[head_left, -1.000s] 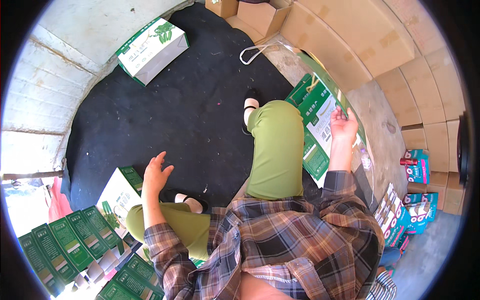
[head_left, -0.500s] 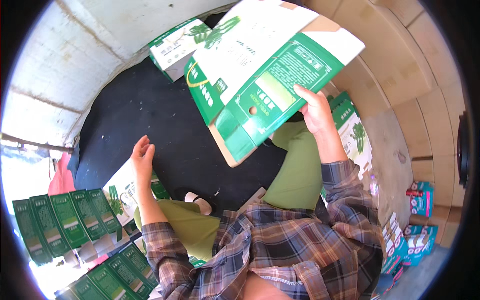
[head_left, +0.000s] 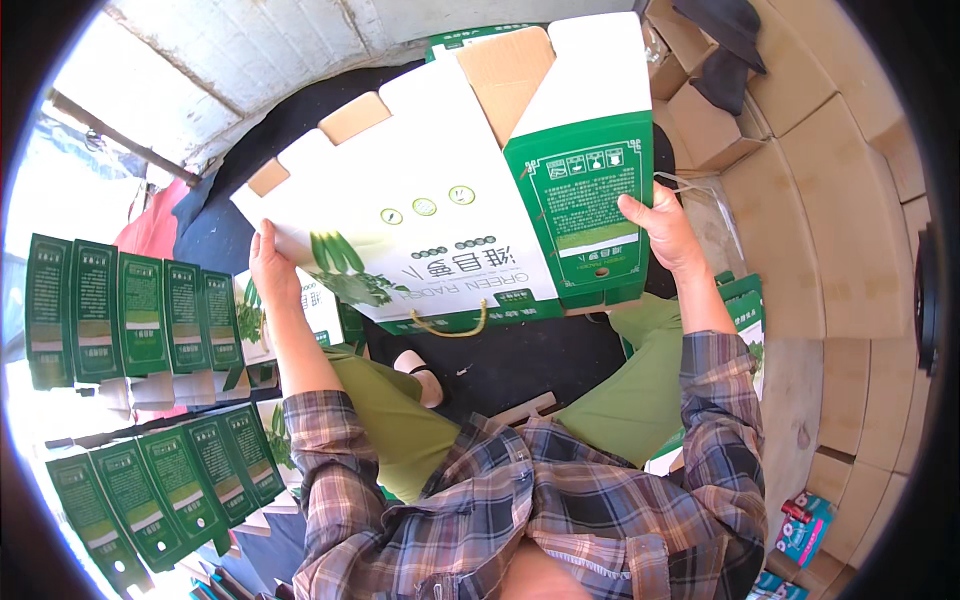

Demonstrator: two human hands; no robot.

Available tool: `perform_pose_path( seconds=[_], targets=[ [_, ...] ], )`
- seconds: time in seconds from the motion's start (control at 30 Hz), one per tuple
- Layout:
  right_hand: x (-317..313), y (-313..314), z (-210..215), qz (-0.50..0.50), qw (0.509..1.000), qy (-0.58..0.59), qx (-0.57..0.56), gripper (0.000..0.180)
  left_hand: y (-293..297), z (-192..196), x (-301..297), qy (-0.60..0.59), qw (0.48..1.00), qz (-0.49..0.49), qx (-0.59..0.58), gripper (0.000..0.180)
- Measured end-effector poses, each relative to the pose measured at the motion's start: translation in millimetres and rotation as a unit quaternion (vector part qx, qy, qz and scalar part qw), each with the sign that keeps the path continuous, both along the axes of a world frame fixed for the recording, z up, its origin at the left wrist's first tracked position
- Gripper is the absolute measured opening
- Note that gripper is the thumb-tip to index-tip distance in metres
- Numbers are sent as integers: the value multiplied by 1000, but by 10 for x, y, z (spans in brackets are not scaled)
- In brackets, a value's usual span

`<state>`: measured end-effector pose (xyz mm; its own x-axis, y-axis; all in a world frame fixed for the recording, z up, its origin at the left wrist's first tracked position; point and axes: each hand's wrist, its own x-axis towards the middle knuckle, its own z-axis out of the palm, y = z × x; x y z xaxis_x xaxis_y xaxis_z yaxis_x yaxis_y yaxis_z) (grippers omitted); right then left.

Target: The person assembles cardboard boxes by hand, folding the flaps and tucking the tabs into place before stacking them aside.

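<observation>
A large green and white cardboard gift box [head_left: 430, 150] with a yellow cord handle [head_left: 450, 328] is held in front of me, its flaps standing up at the far end. My right hand [head_left: 668, 228] grips the box's green side panel, thumb on the printed face and fingers behind it. At the box's left edge, my left hand [head_left: 272, 262] has its thumb and fingers closed on the white panel's corner. The fingers behind the board are partly hidden. Beneath the box lies black sheeting [head_left: 500, 375].
Rows of folded green boxes [head_left: 140, 320] stand at my left in two tiers. Stacked brown cartons [head_left: 780, 220] line the right side, with a dark cloth [head_left: 725, 45] on top. Teal packages [head_left: 803, 530] sit at the lower right. A pale wall [head_left: 250, 60] runs along the far side.
The box has swung round and opened out, its printed white front now facing up at me. My left hand, free before, has taken hold of its left edge.
</observation>
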<state>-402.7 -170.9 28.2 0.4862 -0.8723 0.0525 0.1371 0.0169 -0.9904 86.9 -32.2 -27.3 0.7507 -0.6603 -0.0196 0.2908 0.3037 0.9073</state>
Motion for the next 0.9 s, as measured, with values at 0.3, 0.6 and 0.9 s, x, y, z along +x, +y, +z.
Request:
perform_pose_path(
  seconds=[0.3, 0.6, 0.9],
  targets=[
    [41, -344, -517, -295, 938, 124, -134, 53, -66, -165, -528, 45, 996, -79, -3, 15],
    [-111, -372, -795, -375, 884, 271, -66, 107, -119, -140, -1015, 16, 990, -141, 0, 12],
    [-244, -456, -893, -304, 924, 232, -9, 101, -66, -157, -974, 1, 975, -215, -60, 12]
  ],
)
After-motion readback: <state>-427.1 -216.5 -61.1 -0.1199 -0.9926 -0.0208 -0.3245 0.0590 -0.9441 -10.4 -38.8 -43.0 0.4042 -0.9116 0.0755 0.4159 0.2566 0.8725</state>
